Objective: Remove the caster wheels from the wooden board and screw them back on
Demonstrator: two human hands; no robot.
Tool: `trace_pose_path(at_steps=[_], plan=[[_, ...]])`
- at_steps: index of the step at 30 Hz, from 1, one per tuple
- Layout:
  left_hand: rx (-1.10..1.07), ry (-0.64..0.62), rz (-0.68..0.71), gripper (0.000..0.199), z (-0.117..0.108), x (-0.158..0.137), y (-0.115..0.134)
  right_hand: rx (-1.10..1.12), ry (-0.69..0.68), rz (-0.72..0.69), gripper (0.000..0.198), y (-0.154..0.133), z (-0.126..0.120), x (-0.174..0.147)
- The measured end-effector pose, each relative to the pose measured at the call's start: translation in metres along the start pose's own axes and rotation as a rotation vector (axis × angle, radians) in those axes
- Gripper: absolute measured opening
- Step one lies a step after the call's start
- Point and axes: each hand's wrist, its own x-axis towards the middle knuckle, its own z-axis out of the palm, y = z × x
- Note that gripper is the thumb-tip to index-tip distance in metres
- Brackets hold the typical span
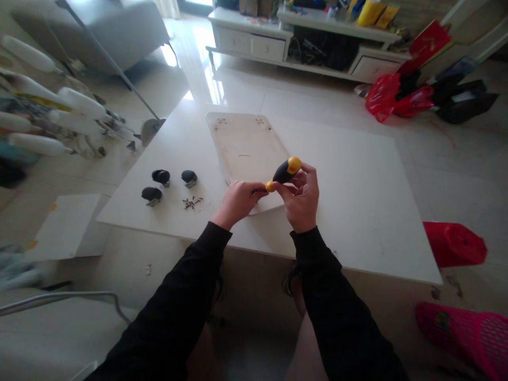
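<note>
My right hand (302, 198) is closed around a screwdriver (284, 172) with a black and yellow handle, its butt tilted up to the right. My left hand (240, 200) pinches at the screwdriver's front end; the tip is hidden by the fingers. Both hands are above the near end of a pale, round-cornered panel (254, 140) lying on the white table (353, 196). Left of my left hand lies a small pile of dark screws (192, 202). Behind the pile, three black casters (189, 178) with metal plates sit on the tabletop.
A white box (65, 225) stands on the floor at the left, below white bottle-like objects (81, 103). At the right are a red bag or container (454, 243) and a pink mesh basket (464, 336). A low white cabinet (254, 45) stands along the far side.
</note>
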Motion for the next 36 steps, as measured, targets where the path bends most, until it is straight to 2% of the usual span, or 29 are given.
trace_pose_path(at_steps=[2,8,12,14,18,21,25,29,33,36], plan=[[0.022,0.004,-0.005,0.017,-0.0003,0.0002,0.0008,-0.018,0.004,0.002,0.064,0.0012,-0.0001,0.0001],[0.051,0.04,-0.027,0.012,-0.0026,0.0004,0.0014,0.05,-0.15,-0.036,0.065,0.0037,-0.0011,0.0012],[0.044,0.058,-0.043,0.01,-0.0015,-0.0002,0.0003,0.033,-0.111,-0.071,0.073,0.001,-0.0007,0.0022],[0.044,0.082,-0.039,0.012,-0.0008,-0.0007,-0.0013,0.034,-0.095,-0.076,0.067,-0.0007,-0.0009,0.0029],[0.009,0.053,-0.012,0.016,-0.0016,-0.0011,-0.005,0.016,-0.164,-0.073,0.053,-0.0038,-0.003,0.0033],[-0.016,0.014,0.002,0.019,-0.0025,-0.0009,-0.0049,-0.002,-0.205,-0.085,0.054,-0.005,-0.0036,0.0024],[0.005,0.106,-0.036,0.025,-0.0002,-0.001,-0.0005,-0.006,-0.177,-0.108,0.066,-0.004,-0.0009,0.0015],[-0.018,0.15,-0.034,0.029,0.0015,-0.0012,0.0013,0.007,-0.185,-0.07,0.06,-0.0015,0.0022,0.0017],[-0.096,0.058,0.019,0.016,-0.0017,-0.0009,0.0004,0.011,-0.186,-0.043,0.05,-0.0007,0.0024,0.0011],[-0.121,0.08,-0.006,0.012,-0.0021,-0.0008,0.0023,0.009,-0.202,-0.048,0.054,-0.0018,0.002,0.0004]])
